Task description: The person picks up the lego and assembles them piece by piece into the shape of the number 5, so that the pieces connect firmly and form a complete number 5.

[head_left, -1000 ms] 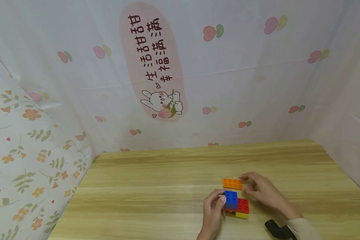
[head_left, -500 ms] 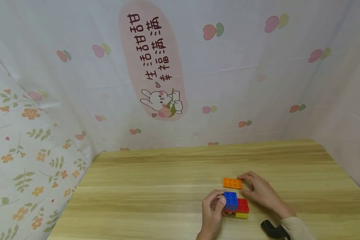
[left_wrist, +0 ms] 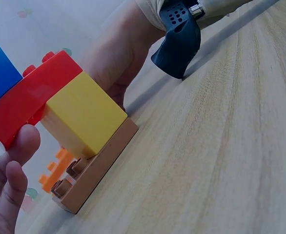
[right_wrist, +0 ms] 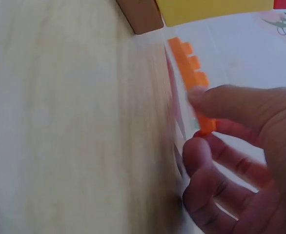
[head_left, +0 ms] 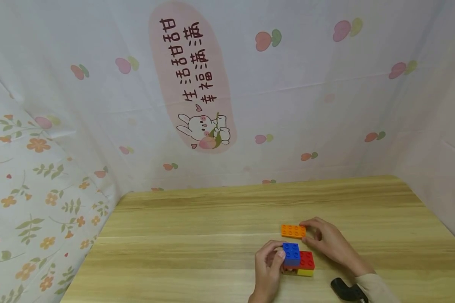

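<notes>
At the right front of the table a stack of toy building bricks stands, in head view a blue brick (head_left: 291, 253) on a red brick (head_left: 307, 260), with a yellow brick (head_left: 305, 272) below. A flat brown brick (left_wrist: 96, 168) forms its base in the left wrist view. My left hand (head_left: 267, 265) holds the stack's left side, thumb on the blue brick, fingertips by the red one's end. Behind the stack lies a flat orange brick (head_left: 293, 231). My right hand (head_left: 327, 240) pinches its right end between thumb and fingers, as the right wrist view (right_wrist: 240, 146) also shows.
The wooden table (head_left: 182, 240) reaches back to a patterned white curtain (head_left: 295, 105). Another floral curtain (head_left: 34, 189) hangs at the left. A black curved device (head_left: 346, 290) sits by the right sleeve (head_left: 377, 288).
My right hand has moved slightly left and its thumb and fingers have come in on the orange brick's end. The left hand and the stack have hardly moved.
</notes>
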The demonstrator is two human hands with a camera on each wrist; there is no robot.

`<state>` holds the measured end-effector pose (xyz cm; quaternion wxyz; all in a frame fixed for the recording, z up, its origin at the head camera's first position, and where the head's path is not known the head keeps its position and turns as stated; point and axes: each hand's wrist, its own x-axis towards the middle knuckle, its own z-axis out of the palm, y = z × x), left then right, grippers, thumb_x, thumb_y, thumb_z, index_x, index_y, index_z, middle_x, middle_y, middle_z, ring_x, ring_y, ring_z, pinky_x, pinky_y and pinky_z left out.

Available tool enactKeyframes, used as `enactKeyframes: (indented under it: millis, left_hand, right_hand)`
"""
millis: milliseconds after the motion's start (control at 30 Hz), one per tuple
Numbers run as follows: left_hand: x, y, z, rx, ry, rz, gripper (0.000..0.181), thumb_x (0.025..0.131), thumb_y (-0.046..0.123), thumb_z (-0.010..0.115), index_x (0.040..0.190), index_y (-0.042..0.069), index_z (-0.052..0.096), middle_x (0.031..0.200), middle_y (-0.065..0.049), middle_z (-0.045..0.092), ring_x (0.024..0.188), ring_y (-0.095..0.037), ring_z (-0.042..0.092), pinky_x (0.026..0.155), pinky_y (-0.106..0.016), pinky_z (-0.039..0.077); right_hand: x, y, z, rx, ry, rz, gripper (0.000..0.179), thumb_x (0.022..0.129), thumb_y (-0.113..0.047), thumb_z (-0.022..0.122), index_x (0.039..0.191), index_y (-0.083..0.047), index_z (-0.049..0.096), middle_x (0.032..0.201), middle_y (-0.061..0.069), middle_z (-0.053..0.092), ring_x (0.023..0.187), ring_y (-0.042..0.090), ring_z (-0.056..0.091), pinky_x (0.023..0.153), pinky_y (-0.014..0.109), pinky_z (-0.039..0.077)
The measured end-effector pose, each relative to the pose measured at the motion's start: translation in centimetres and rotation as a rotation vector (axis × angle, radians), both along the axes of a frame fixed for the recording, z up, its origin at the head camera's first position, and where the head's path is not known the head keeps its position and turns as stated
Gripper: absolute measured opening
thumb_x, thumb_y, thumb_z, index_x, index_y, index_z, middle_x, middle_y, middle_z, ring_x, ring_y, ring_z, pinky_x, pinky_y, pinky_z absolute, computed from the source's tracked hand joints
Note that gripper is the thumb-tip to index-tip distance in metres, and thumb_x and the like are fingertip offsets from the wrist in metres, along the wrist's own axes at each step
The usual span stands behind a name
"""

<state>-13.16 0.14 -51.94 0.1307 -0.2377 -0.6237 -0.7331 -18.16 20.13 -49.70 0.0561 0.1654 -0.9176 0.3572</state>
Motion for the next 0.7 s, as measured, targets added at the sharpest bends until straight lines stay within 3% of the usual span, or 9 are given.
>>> enactKeyframes:
  millis: [167,367,567,700]
  left_hand:
    - [0.0,0.0,0.3,-0.024,0.032,0.035,0.026,0.091,-0.007,0.039,0.100,-0.003,0.064,0.085,-0.010,0.061,0.059,-0.002,0.050,0.036,-0.026,0.044]
    - [0.3,-0.1,1.4,-0.084,0.066,0.097,0.039,0.092,-0.011,0.033,0.116,0.004,0.059,0.097,-0.018,0.056,0.049,-0.021,0.045,0.036,-0.026,0.042]
    - [0.6,-0.2,2.3,-0.124,0.142,0.228,0.040,0.090,-0.013,0.031,0.105,0.006,0.062,0.092,-0.017,0.054,0.055,-0.025,0.048,0.037,-0.022,0.041]
    - [0.8,-0.3,2.7,-0.052,0.033,0.169,0.037,0.094,-0.008,0.028,0.104,0.004,0.062,0.097,-0.019,0.055,0.073,-0.024,0.057,0.044,-0.028,0.050]
  right_hand:
    - [0.3,0.0,0.6,-0.028,0.011,0.017,0.031,0.078,-0.011,0.075,0.108,-0.005,0.066,0.093,-0.002,0.058,0.059,0.002,0.044,0.050,0.021,0.041]
    - [0.6,0.3,2.0,-0.053,0.021,0.024,0.032,0.080,-0.016,0.074,0.110,-0.007,0.066,0.097,-0.001,0.059,0.060,0.003,0.046,0.047,0.021,0.042]
    - [1.1,0.7,3.5,-0.074,0.112,0.038,0.031,0.080,-0.016,0.074,0.109,-0.009,0.066,0.095,-0.002,0.060,0.058,0.001,0.047,0.046,0.021,0.042]
    - [1.4,0.9,4.7,-0.094,0.167,0.043,0.031,0.079,-0.014,0.074,0.108,-0.010,0.067,0.094,-0.004,0.061,0.057,0.002,0.048,0.047,0.022,0.046]
